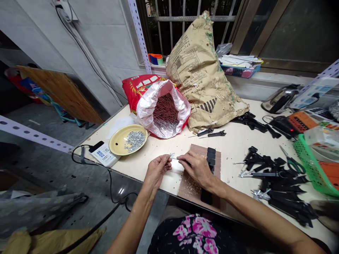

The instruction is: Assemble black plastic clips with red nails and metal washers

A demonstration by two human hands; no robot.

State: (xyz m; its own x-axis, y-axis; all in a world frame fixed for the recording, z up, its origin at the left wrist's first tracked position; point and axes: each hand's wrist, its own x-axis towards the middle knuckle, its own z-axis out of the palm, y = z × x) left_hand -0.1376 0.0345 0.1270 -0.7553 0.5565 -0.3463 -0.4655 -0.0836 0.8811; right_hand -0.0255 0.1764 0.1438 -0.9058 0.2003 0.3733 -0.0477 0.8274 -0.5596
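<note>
Close to the table's front edge, my left hand (159, 167) is closed in a pinch between thumb and fingers. My right hand (197, 167), also pinched, faces it from the right over a brown board. A thin metal rod (174, 158) runs across the narrow gap between my fingertips; its ends are hidden by the fingers. Just behind it lie a few tiny silvery pieces (172, 154) on the table. To the left, a yellow oval dish (114, 141) holds many small shiny metal pieces (135, 140). Several black flat pieces (211, 155) lie along the brown board (187, 185).
Behind my hands, an open red sack (129, 90) holds reddish-brown rods (166, 111). A large paper sack (193, 70) leans by the window. At right are black-handled tools (286, 197), scissors (293, 164) and a green basket (312, 173). A white power bank (104, 154) lies left.
</note>
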